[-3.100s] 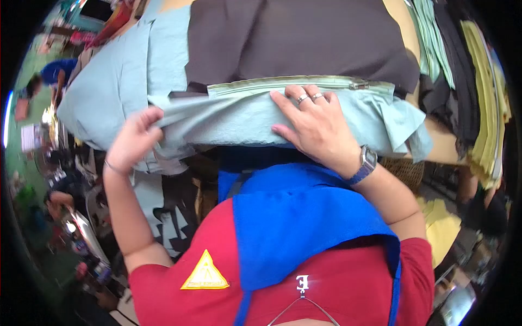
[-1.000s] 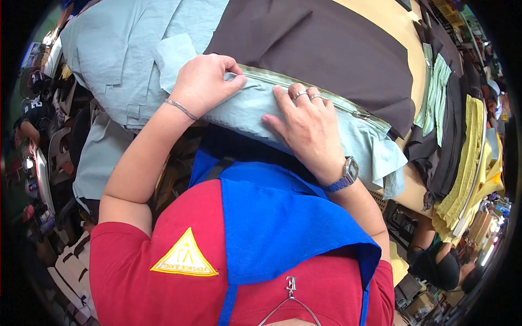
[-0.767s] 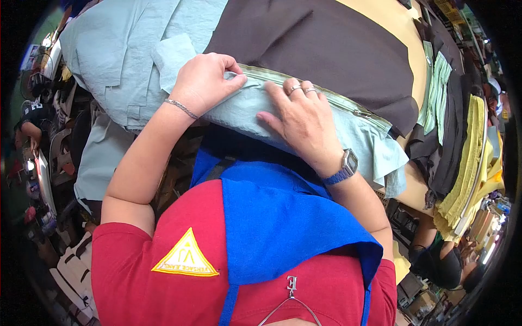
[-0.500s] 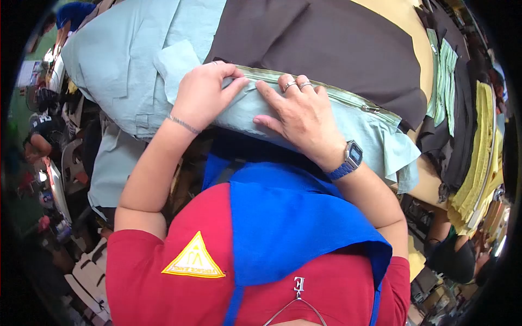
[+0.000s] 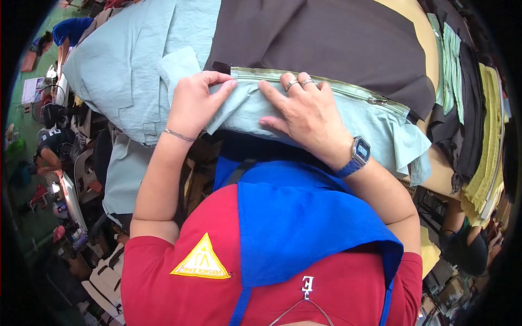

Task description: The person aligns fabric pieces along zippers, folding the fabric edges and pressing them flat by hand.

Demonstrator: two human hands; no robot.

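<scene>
My left hand [image 5: 196, 103] pinches the pale blue-green fabric [image 5: 353, 119] beside the left end of a long green zipper strip [image 5: 337, 88]. A raised fold of the fabric runs down from those fingertips. To the right, my right hand [image 5: 310, 117] lies on the same fabric with fingers spread, its fingertips along the lower edge of the strip. The metal zipper pull [image 5: 377, 101] sits near the strip's right end. Dark brown fabric [image 5: 326, 43] spreads above the strip.
Green strips [image 5: 450, 70], dark cloth [image 5: 470, 108] and yellow cloth pieces [image 5: 486, 146] hang over the table edge [image 5: 439, 168] at the right. Another person in blue [image 5: 70, 30] is at the upper left, and a person in black [image 5: 54, 142] below.
My left hand has shifted slightly left and down, uncovering the strip's left end and raising a fold. Three seconds ago it was farther left. My right hand has stayed over the strip.
</scene>
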